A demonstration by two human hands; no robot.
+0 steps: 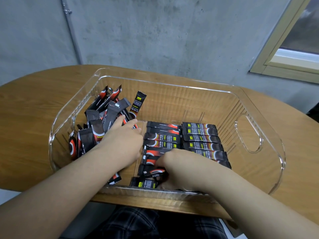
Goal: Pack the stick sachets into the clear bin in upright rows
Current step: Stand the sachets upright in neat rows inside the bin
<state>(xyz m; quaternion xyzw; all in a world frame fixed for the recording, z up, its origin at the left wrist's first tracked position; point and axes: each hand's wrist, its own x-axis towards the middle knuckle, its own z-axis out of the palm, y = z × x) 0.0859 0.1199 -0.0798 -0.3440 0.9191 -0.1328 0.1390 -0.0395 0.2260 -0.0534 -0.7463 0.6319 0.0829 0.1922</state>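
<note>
Nearest the camera, dark plaid cloth (138, 225) is seen below the table edge. Just beyond it, both forearms are reached over the near wall of the bin (255, 173), which is set on the wooden table (29, 109). A sachet (152, 171) at the near end of the middle row is pinched by the curled fingers of the right hand (181, 166); a sachet beneath shows yellow print ending in "COFFEE". The left hand (124, 140) is laid with relaxed, nearly straight fingers against the loose pile (101, 118) in the left part of the bin, and nothing is seen to be gripped by it.

Two tidy rows are seen on the bin floor: the middle row (163, 138) and the right row (201, 138), touching side by side, black with red swooshes and small yellow-green labels. On one sachet standing at the back of the pile (138, 104), "INSTANT COFFEE" can be read; the larger characters are not legible.

Bare floor is left between the right row and the handled right wall, and behind both rows to the far wall.

Behind the rounded table a grey concrete wall (155, 31) is seen, with a conduit at left and a pale window frame (284, 54) at right.
</note>
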